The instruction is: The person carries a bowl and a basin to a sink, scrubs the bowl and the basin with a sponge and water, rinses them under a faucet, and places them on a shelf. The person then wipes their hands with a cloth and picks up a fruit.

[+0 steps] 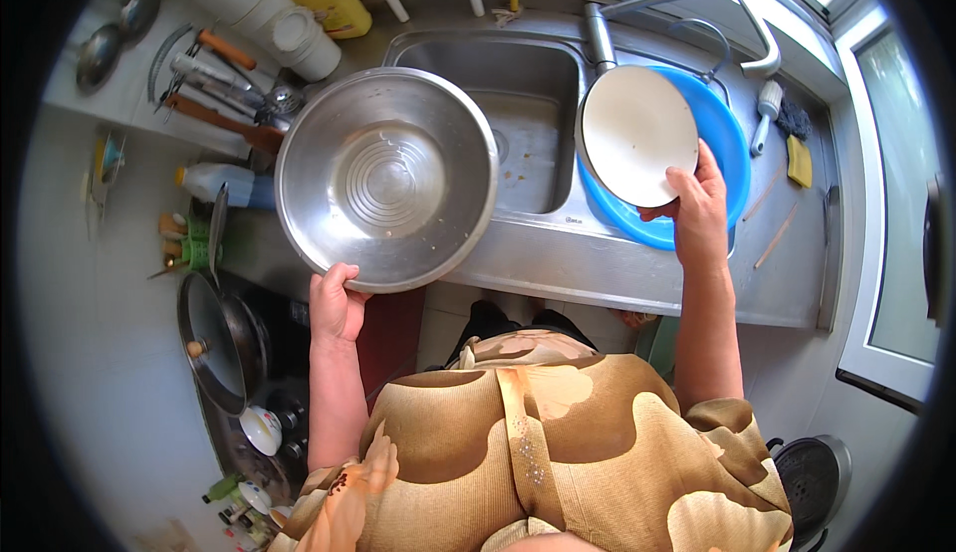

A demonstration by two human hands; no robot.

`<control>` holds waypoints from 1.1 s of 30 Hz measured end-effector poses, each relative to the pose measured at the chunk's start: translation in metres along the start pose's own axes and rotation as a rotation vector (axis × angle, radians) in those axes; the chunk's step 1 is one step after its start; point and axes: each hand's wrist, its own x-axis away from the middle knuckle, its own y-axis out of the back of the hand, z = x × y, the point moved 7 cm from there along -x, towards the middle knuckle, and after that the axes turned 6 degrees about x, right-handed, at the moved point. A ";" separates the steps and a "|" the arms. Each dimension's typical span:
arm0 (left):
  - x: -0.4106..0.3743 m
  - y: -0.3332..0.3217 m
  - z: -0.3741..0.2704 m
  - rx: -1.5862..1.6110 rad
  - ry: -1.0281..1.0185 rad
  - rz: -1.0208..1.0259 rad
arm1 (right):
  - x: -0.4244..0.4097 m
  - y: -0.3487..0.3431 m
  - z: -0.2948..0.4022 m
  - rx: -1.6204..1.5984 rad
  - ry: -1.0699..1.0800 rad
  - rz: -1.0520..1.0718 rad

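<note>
My left hand [340, 302] grips the near rim of a large stainless steel basin [392, 179], which is tilted and shows ridged rings and small specks inside. My right hand [691, 182] holds a white plate or shallow bowl [638, 134] by its lower right edge, thumb on the inner face. The dish is above a blue plastic basin [721, 171], hiding part of it. Between the two basins lies the steel sink [523, 123], with small food bits near its drain; the steel basin covers its left part.
A faucet [601, 37] arches behind the blue basin. At right lie a brush [767, 115], a yellow sponge [798, 162] and thin sticks. Left stand a yellow pump bottle [332, 3], white tubs [299, 37], utensils [224, 82] and a lidded pan [220, 347].
</note>
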 end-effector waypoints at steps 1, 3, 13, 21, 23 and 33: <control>-0.003 -0.013 0.002 -0.028 0.006 0.024 | -0.002 0.010 0.005 -0.011 0.019 -0.022; -0.006 -0.044 0.008 -0.090 0.021 0.083 | -0.003 0.029 0.015 -0.023 0.063 -0.088; 0.011 -0.235 0.146 -0.346 0.491 0.714 | 0.070 0.165 0.085 0.101 0.135 -0.507; 0.079 -0.370 0.241 -0.541 0.610 0.938 | 0.122 0.261 0.073 0.036 0.065 -0.640; 0.087 -0.391 0.257 -0.535 0.575 0.930 | 0.130 0.277 0.070 0.041 0.054 -0.680; 0.088 -0.438 0.280 -0.469 0.549 0.899 | 0.133 0.311 0.046 -0.001 0.031 -0.755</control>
